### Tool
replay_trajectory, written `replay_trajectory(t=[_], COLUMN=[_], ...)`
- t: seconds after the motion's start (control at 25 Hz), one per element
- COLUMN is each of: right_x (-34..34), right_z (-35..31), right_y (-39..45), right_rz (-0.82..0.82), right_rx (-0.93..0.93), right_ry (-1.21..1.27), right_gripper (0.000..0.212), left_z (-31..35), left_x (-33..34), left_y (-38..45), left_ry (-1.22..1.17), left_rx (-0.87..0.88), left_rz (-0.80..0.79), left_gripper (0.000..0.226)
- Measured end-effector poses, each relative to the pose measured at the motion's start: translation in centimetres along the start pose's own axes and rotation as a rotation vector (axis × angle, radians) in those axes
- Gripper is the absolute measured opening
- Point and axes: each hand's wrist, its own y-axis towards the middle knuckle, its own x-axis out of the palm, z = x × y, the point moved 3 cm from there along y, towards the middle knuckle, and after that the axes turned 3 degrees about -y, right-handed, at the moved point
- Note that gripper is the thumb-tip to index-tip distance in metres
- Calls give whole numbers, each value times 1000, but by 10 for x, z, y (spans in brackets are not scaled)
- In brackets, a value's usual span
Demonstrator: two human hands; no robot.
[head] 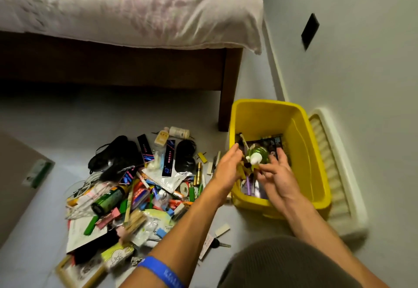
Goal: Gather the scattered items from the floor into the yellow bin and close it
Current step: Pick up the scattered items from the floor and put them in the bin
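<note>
The yellow bin (300, 115) stands open on the floor at the right, with several small items in its bottom. Both my hands are over its near left corner. A green bottle with a white cap (257, 155) and some small yellow pieces are between my left hand (227, 166) and my right hand (277, 174); both hands have spread fingers, and the items look blurred and loose. A heap of scattered items (135, 188) covers the floor left of the bin: a dark green can (108, 199), black pouches, pens, packets, clips.
A white ribbed lid (334, 174) leans against the wall behind the bin. A bed with a dark wooden frame (228, 88) stands at the back, its leg close to the bin. A key (218, 243) and small tags lie near my knee.
</note>
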Motion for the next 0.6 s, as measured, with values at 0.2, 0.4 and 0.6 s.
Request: replay_trajectory(t=[0.2, 0.4, 0.6], right_x=[19, 60, 55], right_z=[29, 54, 100], right_y=[-19, -51, -51], right_rz=[-161, -398, -482], right_rx=[77, 118, 246], right_ry=[24, -279, -700], right_gripper=[69, 51, 41], left_z=[-29, -60, -98], left_x=[-76, -135, -180], left_y=[-25, -63, -86], left_ry=[88, 123, 245], left_rx=[95, 13, -76], left_rz=[327, 474, 478], left_gripper=[40, 37, 26])
